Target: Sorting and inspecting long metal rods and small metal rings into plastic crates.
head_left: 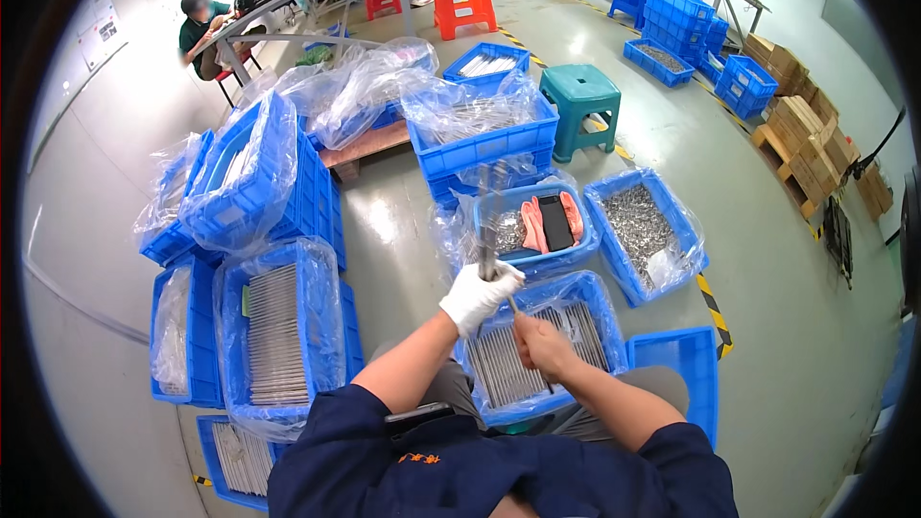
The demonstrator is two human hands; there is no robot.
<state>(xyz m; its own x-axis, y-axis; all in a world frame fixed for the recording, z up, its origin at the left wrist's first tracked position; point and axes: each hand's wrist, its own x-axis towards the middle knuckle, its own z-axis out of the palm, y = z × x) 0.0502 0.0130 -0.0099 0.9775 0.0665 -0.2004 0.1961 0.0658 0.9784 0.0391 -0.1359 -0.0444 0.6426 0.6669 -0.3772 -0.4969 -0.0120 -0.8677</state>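
My left hand [480, 295], in a white glove, is closed around a bundle of metal rods [489, 221] that stands up from the fist, its upper part smeared by motion. Just right of and below it, my bare right hand [547, 347] is closed on a thin metal rod [515, 307], whose tip shows near the glove. Under both hands lies a blue bin [614, 321] lined with clear plastic, with metal rods [504, 364] laid side by side. Beyond it, a blue tub [585, 247] holds small metal parts, a pink cloth or glove [533, 225] and a black phone [554, 223].
At right sits a bin of small metal parts [638, 221]; a blue tray [705, 374] lies nearer. Lined rod bins [278, 336] and stacked bins [240, 173] stand at left. Farther off are a green stool [580, 101], a red stool [463, 0] and a seated person [203, 34].
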